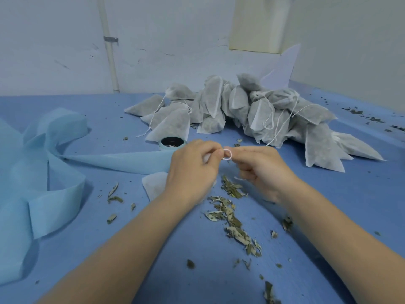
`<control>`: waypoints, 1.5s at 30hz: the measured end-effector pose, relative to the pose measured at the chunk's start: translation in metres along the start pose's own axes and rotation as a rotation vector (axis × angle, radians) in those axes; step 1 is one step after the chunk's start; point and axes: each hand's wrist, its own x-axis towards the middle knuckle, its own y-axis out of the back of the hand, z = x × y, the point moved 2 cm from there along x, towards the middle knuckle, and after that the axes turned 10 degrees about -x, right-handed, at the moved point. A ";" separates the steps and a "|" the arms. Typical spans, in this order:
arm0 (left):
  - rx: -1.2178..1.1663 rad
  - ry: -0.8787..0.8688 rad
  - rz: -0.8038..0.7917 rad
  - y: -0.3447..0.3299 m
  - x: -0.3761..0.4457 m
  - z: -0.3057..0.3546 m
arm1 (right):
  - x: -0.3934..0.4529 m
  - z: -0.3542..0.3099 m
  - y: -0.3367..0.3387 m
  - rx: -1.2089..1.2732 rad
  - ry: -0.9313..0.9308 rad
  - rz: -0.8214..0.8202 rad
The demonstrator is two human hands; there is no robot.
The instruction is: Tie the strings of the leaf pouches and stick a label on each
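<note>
left hand [192, 170] covering most of a white pouch [154, 185] lying under it, right hand [263, 170] blurring at its curled fingers, string loop [227, 154] showing between fingertips with its ends hiding, light blue fabric strip [32, 172] running off the left edge, tape roll [172, 143] sitting partly behind that strip

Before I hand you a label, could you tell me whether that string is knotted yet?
Not yet: the string forms an open loop pinched between the left hand and right hand.
</note>
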 end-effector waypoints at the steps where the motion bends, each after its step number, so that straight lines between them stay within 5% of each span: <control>1: 0.085 -0.040 0.020 -0.001 0.000 0.000 | 0.001 0.001 -0.001 0.055 -0.023 -0.012; 4: 0.173 -0.058 0.091 -0.001 -0.001 -0.002 | 0.001 0.001 -0.005 0.256 -0.092 -0.095; 14: 0.274 -0.061 0.101 -0.006 -0.005 0.001 | 0.000 0.001 -0.006 0.214 -0.165 0.023; 23: 0.142 0.030 0.084 -0.006 -0.001 -0.002 | -0.008 -0.007 -0.014 0.642 -0.352 -0.330; 34: -0.013 -0.197 0.218 -0.004 -0.007 0.004 | -0.006 -0.004 -0.013 0.731 -0.356 -0.267; 37: 0.048 -0.225 0.230 -0.001 -0.005 0.004 | -0.005 -0.005 -0.011 0.584 -0.301 -0.214; 42: 0.453 -0.417 0.237 0.002 -0.004 0.011 | -0.005 -0.004 -0.002 -0.061 0.056 0.010; 45: 0.424 -0.380 0.241 0.006 0.001 0.012 | -0.007 -0.006 0.001 -0.132 0.184 0.053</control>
